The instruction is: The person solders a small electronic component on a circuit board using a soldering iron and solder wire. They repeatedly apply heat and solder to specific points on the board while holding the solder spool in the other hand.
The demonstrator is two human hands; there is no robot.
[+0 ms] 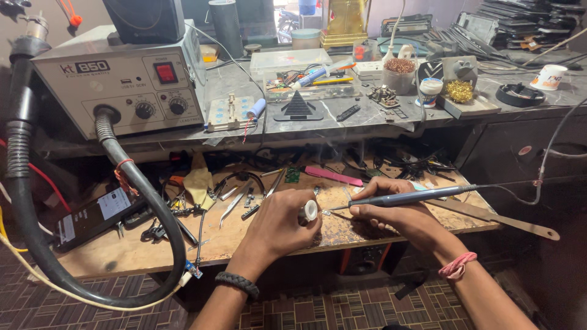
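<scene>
Right hand (pixel 391 211) is pinched around a soldering iron (pixel 409 197), long axis running right to left, tip aimed at the left hand (pixel 281 226). That one's closed on a small solder spool (pixel 310 211), just beside the tip, low over the wooden counter (pixel 122 250).

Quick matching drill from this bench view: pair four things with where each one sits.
Things:
1. small white solder spool
2. slim grey soldering iron
3. grey hot-air rework station box
4. black pyramid-shaped stand

Places:
A. upper shelf, far left
B. pinched in the left hand
C. upper shelf, middle
D. gripped in the right hand

Pairs: 1-B, 2-D, 3-A, 4-C
</scene>
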